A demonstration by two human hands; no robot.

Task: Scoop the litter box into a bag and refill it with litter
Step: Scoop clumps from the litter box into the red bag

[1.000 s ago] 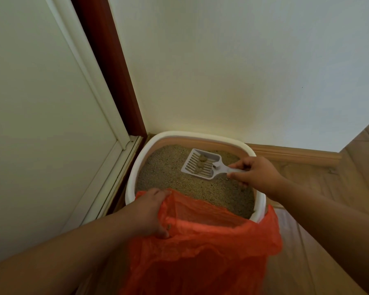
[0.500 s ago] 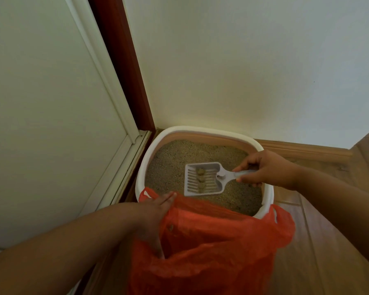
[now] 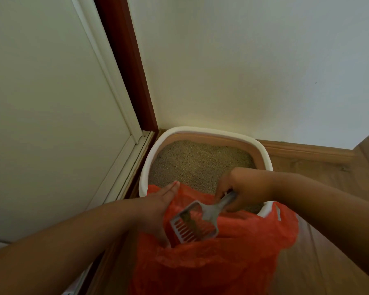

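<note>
A white-rimmed litter box (image 3: 262, 150) full of tan litter (image 3: 200, 165) sits in the room's corner. In front of it stands an open red plastic bag (image 3: 232, 258). My left hand (image 3: 158, 211) holds the bag's left edge, thumb inside, keeping the mouth open. My right hand (image 3: 243, 188) grips the handle of a grey slotted scoop (image 3: 194, 224). The scoop tilts down into the bag's mouth with a few clumps on it.
A white door panel (image 3: 51, 103) and a dark red frame (image 3: 126, 60) stand to the left. A white wall (image 3: 243, 60) with a wooden skirting (image 3: 307, 152) runs behind the box. Wooden floor (image 3: 320, 273) lies to the right.
My right hand has carried the scoop from above the litter back towards me and tipped it into the bag's mouth. My left hand has kept the bag open.
</note>
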